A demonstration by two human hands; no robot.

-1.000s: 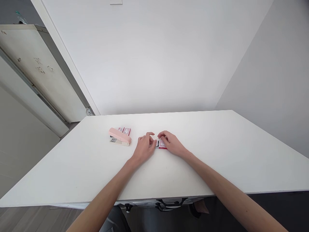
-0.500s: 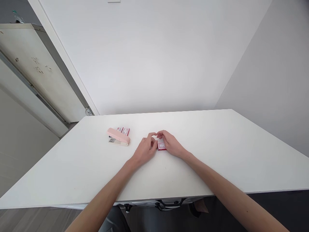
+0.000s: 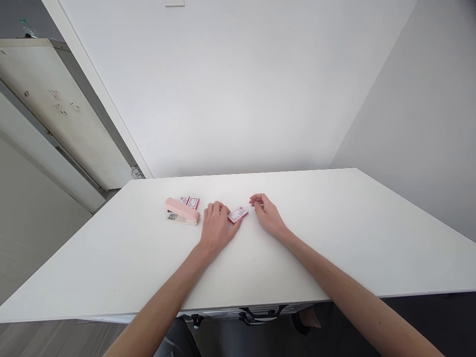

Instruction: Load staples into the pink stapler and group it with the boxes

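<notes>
My left hand [image 3: 216,225] grips a small red-and-white box [image 3: 238,214] between its thumb and fingers, a little left of the table's middle. The box is tilted, with its printed top face showing; the print is too small to read. Just right of it, my right hand [image 3: 268,214] has loosely curled fingers and stays apart from the box; nothing shows in it. To the left of my left hand lies a pink and white stapler [image 3: 183,210], its top arm raised from its base. Similar red-and-white boxes [image 3: 191,202] lie behind the stapler, partly hidden by it.
The white table [image 3: 320,223] stands against a white wall [image 3: 241,89]. A worn pale cabinet [image 3: 70,109] is at the left beyond the wall's edge. Below the table's front edge, a black handle [image 3: 264,314] shows.
My left hand has moved left and taken hold of the box, which is now turned at an angle. My right hand has let the box go and drawn slightly away to the right.
</notes>
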